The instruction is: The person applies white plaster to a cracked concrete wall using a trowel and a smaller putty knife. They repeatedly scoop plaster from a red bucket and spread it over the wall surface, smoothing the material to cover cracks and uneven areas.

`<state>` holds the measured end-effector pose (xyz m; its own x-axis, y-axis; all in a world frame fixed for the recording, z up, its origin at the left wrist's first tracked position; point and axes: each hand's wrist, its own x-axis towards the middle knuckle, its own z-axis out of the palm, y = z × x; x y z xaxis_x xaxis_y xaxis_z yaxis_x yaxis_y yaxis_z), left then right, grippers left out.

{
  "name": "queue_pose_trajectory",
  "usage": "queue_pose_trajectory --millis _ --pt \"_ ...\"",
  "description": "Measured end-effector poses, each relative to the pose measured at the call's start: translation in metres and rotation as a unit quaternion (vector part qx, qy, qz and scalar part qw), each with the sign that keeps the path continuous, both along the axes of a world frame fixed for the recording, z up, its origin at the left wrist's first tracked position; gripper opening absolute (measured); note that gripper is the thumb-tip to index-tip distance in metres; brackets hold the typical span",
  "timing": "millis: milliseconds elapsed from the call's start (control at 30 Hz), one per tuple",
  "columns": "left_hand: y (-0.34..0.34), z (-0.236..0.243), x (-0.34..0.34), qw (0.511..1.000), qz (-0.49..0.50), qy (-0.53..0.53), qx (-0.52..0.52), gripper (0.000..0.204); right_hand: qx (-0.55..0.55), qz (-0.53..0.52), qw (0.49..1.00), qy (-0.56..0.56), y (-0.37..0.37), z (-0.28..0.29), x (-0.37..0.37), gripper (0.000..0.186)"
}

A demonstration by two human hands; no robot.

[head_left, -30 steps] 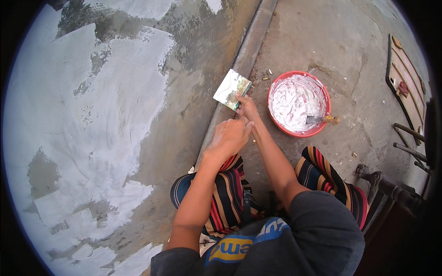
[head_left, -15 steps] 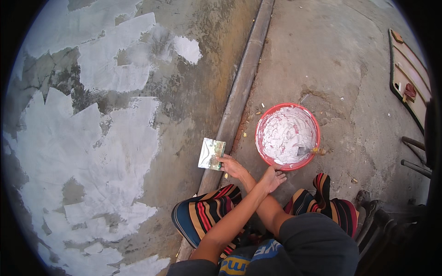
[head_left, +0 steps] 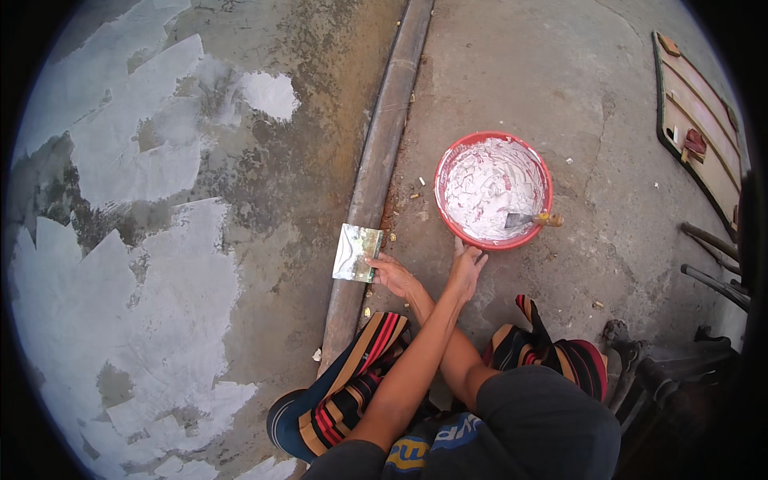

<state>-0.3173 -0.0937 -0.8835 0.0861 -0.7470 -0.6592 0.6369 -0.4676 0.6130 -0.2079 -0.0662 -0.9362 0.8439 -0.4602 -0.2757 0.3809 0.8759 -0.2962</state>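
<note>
My forearms cross. The left one reaches to the right, and my left hand [head_left: 462,270] touches the near side of a red plastic basin [head_left: 548,180] with stretched fingers, holding nothing I can see. White putty [head_left: 488,188] with ridged swirls coats the basin's inside. A putty knife [head_left: 534,219] lies in it, its wooden handle across the right rim. On the left, my right hand [head_left: 392,274] pinches the edge of a flat, shiny rectangular metal plate [head_left: 354,253], held over a grey pipe [head_left: 380,148]. The fingers under the plate are hidden.
A grey wall [head_left: 296,216] with white putty patches fills the left, and the pipe runs along its foot. At the far right lies a ribbed board [head_left: 704,132]. Dark metal parts [head_left: 672,376] stand near right. My knees in striped trousers [head_left: 352,384] flank my arms.
The basin has moved away from me across the floor, with my left hand now against its near side. My right hand still holds the metal plate. The view has shifted too.
</note>
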Motion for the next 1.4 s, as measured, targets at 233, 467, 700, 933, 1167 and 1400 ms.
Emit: queue_pose_trajectory --millis 233,467,700,933,1167,1400 --pt "-0.078 -0.009 -0.021 0.996 0.038 0.064 -0.054 0.073 -0.043 -0.048 0.992 0.104 -0.04 -0.015 -0.011 0.032" --pt "-0.121 -0.022 -0.001 0.996 -0.006 -0.035 0.078 0.071 -0.101 -0.08 0.97 0.206 -0.081 -0.016 -0.044 0.028" --pt "-0.11 -0.029 -0.024 0.99 -0.043 -0.134 -0.008 0.033 -0.075 -0.143 0.953 0.256 -0.08 -0.03 -0.065 0.029" --pt "-0.17 -0.006 -0.044 0.995 0.017 -0.047 -0.084 0.026 -0.079 -0.297 0.914 0.263 -0.13 0.001 -0.086 0.027" --pt "-0.243 -0.001 -0.079 0.996 -0.036 0.035 -0.078 0.03 -0.066 -0.419 0.851 0.31 -0.191 0.017 -0.103 0.017" --pt "-0.295 -0.043 -0.095 0.998 -0.032 -0.029 -0.04 0.032 -0.009 -0.417 0.865 0.281 -0.237 -0.006 -0.107 0.016"
